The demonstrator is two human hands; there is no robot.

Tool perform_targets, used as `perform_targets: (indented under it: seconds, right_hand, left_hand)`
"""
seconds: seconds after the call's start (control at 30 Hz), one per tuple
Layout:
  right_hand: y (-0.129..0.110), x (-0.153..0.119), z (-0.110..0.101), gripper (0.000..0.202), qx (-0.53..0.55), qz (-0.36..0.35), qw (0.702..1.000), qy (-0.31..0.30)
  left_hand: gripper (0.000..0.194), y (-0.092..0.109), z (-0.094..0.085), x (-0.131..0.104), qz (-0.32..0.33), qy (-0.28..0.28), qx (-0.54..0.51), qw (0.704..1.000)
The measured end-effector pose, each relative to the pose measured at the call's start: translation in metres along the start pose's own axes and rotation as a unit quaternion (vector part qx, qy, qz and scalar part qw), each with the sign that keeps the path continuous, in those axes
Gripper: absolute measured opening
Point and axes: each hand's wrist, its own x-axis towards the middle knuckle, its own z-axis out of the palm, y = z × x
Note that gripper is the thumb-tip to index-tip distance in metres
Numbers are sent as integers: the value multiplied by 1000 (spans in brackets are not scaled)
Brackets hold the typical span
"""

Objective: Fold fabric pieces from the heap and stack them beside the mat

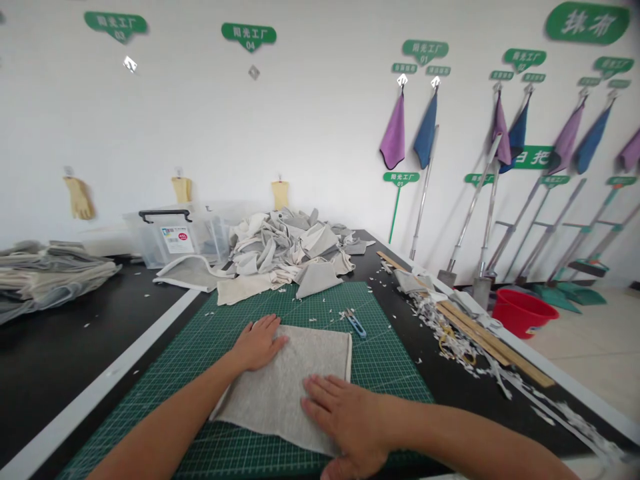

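Observation:
A grey piece of cloth [295,387] lies flat on the green cutting mat [395,360], with a pale edge along its right side. My left hand [260,343] rests palm down on the cloth's upper left part, its fingers spread a little. On the lower right part lies my right hand [350,417], also flat with its fingers extended. Neither hand grips anything. Small blue thread snips [356,323] lie on the mat beyond the cloth's upper right corner.
A heap of grey cloth pieces [290,240] covers the mat's far side, beside a clear plastic box [175,240]. Stacked cloths [50,273] lie at the far left. Wooden rulers [495,343] and white scraps [450,337] line the right edge. A red bucket [523,313] stands beyond.

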Motion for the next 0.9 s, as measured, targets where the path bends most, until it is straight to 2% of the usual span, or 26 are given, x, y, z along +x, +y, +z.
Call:
perform_targets:
  seconds: [0.07,0.1,0.2,0.3,0.4,0.47,0.53,0.67,0.9]
  right_hand:
    - [-1,5,-3,69,7,-69,997,-13]
    - [1,9,-5,63,4,-73,997,-1]
    - [19,19,-9,59,-15,1,999,46]
    - [41,26,-4,59,-17,36,998,57]
    - [50,27,4,61,-17,48,996,70]
    - [49,28,6,64,-15,54,996,70]
    - [47,29,6,66,-13,62,996,69]
    - [45,31,5,69,-11,69,995,69]
    - [47,37,4,71,-16,57,996,72]
  left_hand:
    - [69,0,-1,0,3,1,0,1000]
    - [68,0,-2,1,2,5,1,1000]
    - [62,-5,-10,4,-21,46,15,999]
    - [56,-20,-21,8,-110,76,30,991]
    - [54,-40,-30,11,-195,17,2,981]
    - [51,-50,-32,13,-203,-20,-51,978]
    - [38,-53,-30,14,-196,-34,-104,975]
    - [19,-47,-28,16,-186,-41,-172,966]
    - [23,-38,-31,12,-203,-63,-332,919]
